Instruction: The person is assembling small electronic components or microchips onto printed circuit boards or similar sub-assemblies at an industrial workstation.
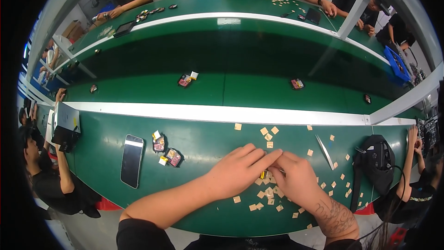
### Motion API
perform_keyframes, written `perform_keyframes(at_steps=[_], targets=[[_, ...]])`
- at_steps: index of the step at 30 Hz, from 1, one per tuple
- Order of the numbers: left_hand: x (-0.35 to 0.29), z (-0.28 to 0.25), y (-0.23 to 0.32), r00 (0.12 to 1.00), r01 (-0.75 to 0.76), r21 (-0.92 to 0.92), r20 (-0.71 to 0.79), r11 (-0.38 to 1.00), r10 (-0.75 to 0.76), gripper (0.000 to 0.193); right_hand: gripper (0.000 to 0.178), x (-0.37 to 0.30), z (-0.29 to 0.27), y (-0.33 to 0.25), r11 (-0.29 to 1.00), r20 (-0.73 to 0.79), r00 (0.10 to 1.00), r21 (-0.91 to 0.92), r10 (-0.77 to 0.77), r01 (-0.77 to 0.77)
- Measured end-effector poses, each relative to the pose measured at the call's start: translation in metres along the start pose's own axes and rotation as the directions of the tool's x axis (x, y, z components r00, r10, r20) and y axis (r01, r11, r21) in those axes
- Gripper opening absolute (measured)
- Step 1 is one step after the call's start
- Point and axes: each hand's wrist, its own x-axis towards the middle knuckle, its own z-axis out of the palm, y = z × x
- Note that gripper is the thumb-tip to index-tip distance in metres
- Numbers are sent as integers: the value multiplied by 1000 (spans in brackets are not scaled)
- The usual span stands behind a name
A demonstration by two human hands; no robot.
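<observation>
My left hand (237, 167) and my right hand (296, 176) meet over the near table, fingers closed and pinching together. Between them shows a small part with a yellow edge (263, 175); the fingers hide the rest of it. Many small square tan pieces (269, 193) lie scattered below and around my hands, and several more lie just beyond them. Left of my left forearm sit two small black-and-red modules (174, 158) with yellow-and-white blocks attached. Silver tweezers (325, 152) lie to the right of my right hand.
A smartphone (132, 161) lies at the left and a black bag (375, 164) at the right. Past a white rail (217, 111), more modules (185, 80) rest on a green belt-like strip (152, 60). Several people work around the tables. Grey frame posts (407, 95) rise at the sides.
</observation>
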Motion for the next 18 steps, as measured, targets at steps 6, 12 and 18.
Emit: perform_keyframes(at_steps=[6, 12, 18], targets=[[-2, -1, -2, 993, 113, -97, 28, 989, -111, 79, 15, 1, 2, 13, 954, 16, 998, 295, 56, -58], [-4, -3, -12, 991, 135, -203, 33, 970, -131, 82, 28, 9, -18, 17, 964, 52, 994, 253, -97, 81], [-5, -3, -13, 990, 141, -206, 37, 968, -137, 82, 30, 4, -4, 15, 972, 72, 981, 161, -182, 169]])
